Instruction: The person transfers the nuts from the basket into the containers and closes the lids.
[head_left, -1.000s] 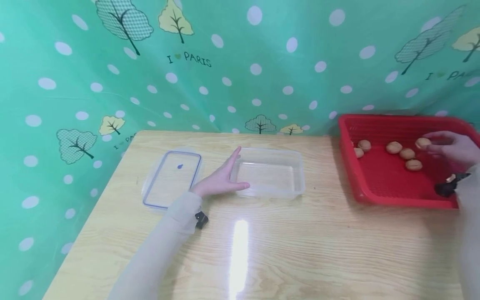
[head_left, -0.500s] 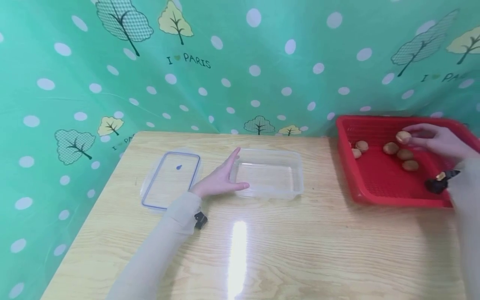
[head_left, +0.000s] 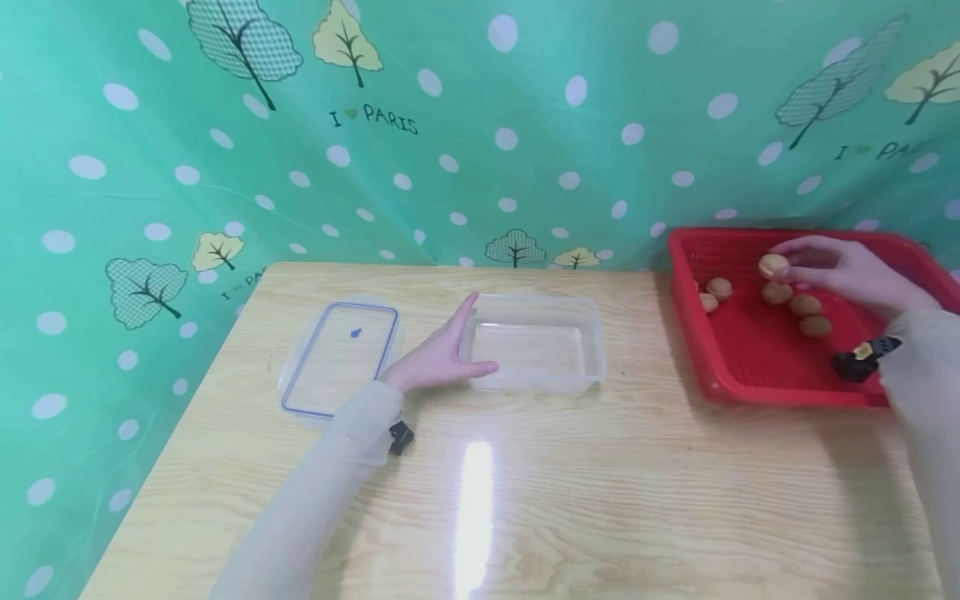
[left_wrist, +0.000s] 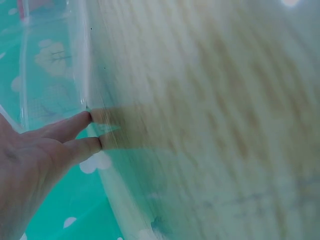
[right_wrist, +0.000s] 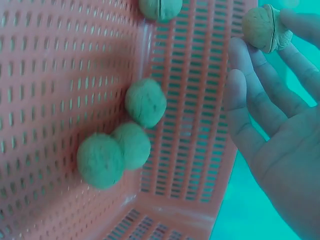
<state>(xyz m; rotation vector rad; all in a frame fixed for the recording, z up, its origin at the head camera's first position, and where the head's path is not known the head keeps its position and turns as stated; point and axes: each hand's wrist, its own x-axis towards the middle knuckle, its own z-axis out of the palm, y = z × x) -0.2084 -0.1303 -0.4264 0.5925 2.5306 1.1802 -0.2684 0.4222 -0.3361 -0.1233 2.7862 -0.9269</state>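
Head view: right hand [head_left: 847,271] pinches walnut [head_left: 773,266] by fingertips above red basket [head_left: 720,379], 2 o'clock. Thin grip; walnut could slip. Left hand [head_left: 438,358], fingers straight, steadies clear box [head_left: 536,379].

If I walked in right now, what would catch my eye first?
Probably the bright red basket at the table's right end, where the right hand pinches a walnut above several others. Next, the left hand lying flat against an empty clear container mid-table, its lid beside it. Behind hangs a green curtain with trees and dots.
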